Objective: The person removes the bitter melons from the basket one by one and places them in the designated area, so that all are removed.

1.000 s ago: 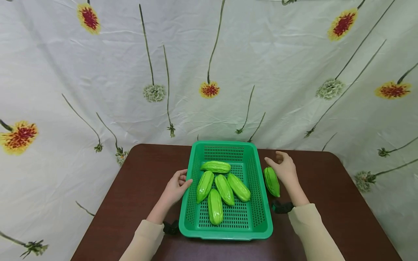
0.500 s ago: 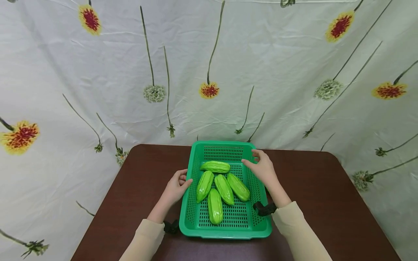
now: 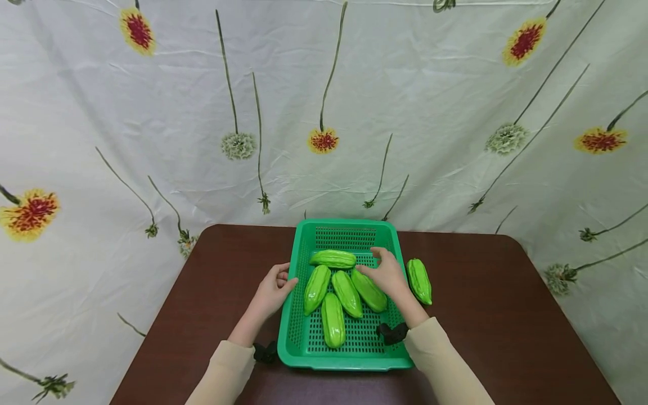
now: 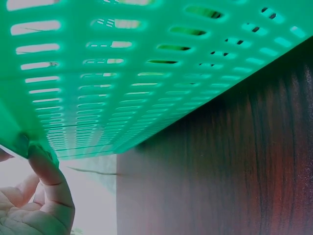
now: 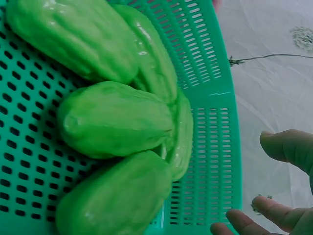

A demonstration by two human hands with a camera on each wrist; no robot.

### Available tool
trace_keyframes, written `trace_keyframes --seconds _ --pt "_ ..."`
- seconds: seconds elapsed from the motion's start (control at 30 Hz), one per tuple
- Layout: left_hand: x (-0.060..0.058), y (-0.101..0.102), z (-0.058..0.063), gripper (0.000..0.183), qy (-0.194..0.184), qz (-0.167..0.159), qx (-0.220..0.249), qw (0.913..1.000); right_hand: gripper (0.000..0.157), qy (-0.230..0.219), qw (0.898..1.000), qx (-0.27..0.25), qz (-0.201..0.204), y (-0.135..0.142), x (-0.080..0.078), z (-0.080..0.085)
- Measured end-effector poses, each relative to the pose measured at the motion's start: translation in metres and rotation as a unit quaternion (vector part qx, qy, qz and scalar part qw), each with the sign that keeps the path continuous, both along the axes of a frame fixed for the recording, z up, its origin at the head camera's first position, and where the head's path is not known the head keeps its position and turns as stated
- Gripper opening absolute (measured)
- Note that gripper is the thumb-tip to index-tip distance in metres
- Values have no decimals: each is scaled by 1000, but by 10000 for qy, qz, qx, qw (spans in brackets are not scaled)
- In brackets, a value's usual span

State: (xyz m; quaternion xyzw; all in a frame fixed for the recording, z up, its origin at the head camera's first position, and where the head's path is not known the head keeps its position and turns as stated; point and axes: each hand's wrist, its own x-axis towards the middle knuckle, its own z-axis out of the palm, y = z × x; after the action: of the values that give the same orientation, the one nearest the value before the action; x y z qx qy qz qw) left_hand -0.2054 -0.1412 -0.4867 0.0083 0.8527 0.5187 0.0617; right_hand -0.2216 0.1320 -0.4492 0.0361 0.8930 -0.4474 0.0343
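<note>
My left hand (image 3: 273,291) holds the left rim of the green plastic basket (image 3: 349,364), its thumb at the rim and fingers along the outer wall. In the left wrist view, curled fingers (image 4: 51,183) meet that rim. My right hand (image 3: 387,274) hovers over the basket's right side with thumb and fingers spread, nothing between them. Just below it lies a glossy, ridged green bitter melon (image 3: 371,293), partly covered by the hand. Several more bitter melons (image 5: 115,120) lie in the basket. One more bitter melon (image 3: 419,281) rests on the table outside, right of the basket.
The basket stands on a dark brown wooden table (image 3: 486,315). Behind the table hangs a white cloth (image 3: 445,185) printed with flowers. A dark wrist device (image 3: 392,333) hangs under the right wrist, over the basket.
My right hand has moved left from beside the lone bitter melon, across the right rim, and then lower over the basket. That outer melon shows again. My left hand has stayed put.
</note>
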Motion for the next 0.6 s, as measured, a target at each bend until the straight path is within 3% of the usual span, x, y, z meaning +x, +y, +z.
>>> trace_keyframes --seconds 0.6 --pt "1 0 1 51 162 -20 -9 9999 72 -738 9958 527 152 -6 0 -21"
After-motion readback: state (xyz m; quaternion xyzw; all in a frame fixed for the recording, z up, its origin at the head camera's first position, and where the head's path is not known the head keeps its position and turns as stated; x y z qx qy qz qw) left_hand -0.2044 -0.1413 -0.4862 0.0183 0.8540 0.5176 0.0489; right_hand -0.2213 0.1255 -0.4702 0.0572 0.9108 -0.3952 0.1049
